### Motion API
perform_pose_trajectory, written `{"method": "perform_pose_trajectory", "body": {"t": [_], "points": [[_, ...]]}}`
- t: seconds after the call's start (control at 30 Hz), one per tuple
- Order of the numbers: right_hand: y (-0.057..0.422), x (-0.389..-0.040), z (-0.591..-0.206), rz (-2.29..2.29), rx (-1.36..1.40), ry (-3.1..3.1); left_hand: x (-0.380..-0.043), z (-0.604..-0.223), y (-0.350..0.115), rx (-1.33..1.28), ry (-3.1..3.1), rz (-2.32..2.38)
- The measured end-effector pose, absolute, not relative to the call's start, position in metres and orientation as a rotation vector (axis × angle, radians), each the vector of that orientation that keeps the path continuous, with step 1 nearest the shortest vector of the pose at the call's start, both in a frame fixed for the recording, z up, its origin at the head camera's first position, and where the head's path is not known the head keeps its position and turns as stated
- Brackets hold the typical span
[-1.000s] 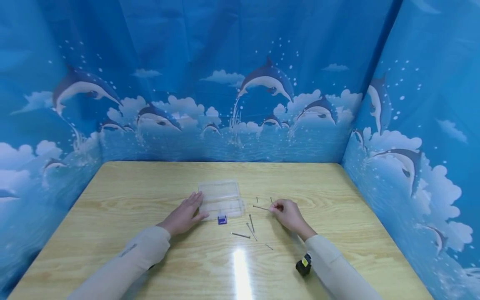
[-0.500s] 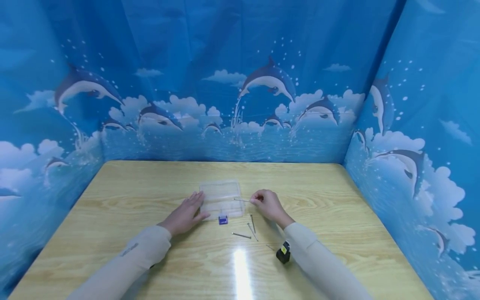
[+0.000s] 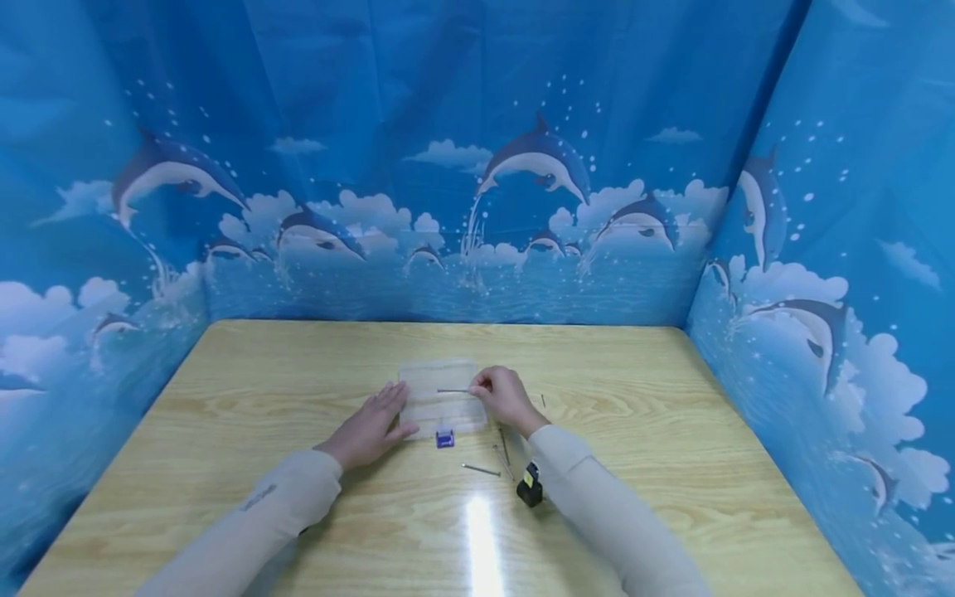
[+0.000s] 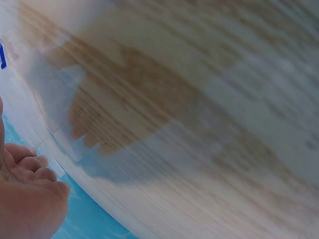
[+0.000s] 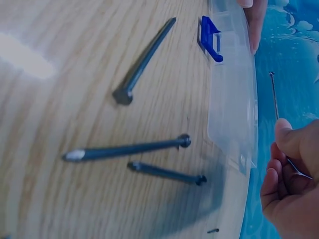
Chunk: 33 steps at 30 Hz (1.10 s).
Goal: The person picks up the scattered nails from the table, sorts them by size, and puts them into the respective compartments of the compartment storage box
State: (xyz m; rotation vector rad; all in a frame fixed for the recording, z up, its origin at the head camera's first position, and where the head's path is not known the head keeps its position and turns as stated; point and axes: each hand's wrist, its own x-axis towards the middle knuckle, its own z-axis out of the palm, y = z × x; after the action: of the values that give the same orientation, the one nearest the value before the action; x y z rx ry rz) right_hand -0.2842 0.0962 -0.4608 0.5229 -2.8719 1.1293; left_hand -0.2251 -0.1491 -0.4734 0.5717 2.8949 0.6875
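Place: curtained booth | dolphin-print curtains (image 3: pixel 388 99) on three sides | wood-grain table (image 3: pixel 671 431)

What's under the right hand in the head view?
The box shows left of the right hand, table to its right; the hand hides part of the box's right edge and anything small there.

The tabletop (image 3: pixel 298 356) showed smooth wood grain, glossy enough to throw back a streak of light (image 3: pixel 482 547). I saw a box (image 5: pixel 232 99) of smooth, see-through plastic, its clasp (image 5: pixel 208 37) plastic too. The loose nails (image 5: pixel 127 149) were dark metal, the raised nail (image 5: pixel 274 94) shinier; the sleeves (image 3: pixel 597 506) looked matt cloth.
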Motion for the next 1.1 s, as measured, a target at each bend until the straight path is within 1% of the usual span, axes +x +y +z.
{"method": "perform_pose_trajectory", "body": {"t": [0.23, 0.53, 1.1], "points": [[0.085, -0.287, -0.463, 1.074, 0.574, -2.883, -0.226, -0.474, -0.149, 0.562, 2.891, 0.672], [0.078, -0.286, -0.464, 1.087, 0.507, -2.975, -0.228, -0.478, -0.151, 0.574, 2.897, 0.669], [0.074, -0.285, -0.472, 0.994, 0.535, -2.932, -0.227, -0.479, -0.152, 0.587, 2.902, 0.678]]}}
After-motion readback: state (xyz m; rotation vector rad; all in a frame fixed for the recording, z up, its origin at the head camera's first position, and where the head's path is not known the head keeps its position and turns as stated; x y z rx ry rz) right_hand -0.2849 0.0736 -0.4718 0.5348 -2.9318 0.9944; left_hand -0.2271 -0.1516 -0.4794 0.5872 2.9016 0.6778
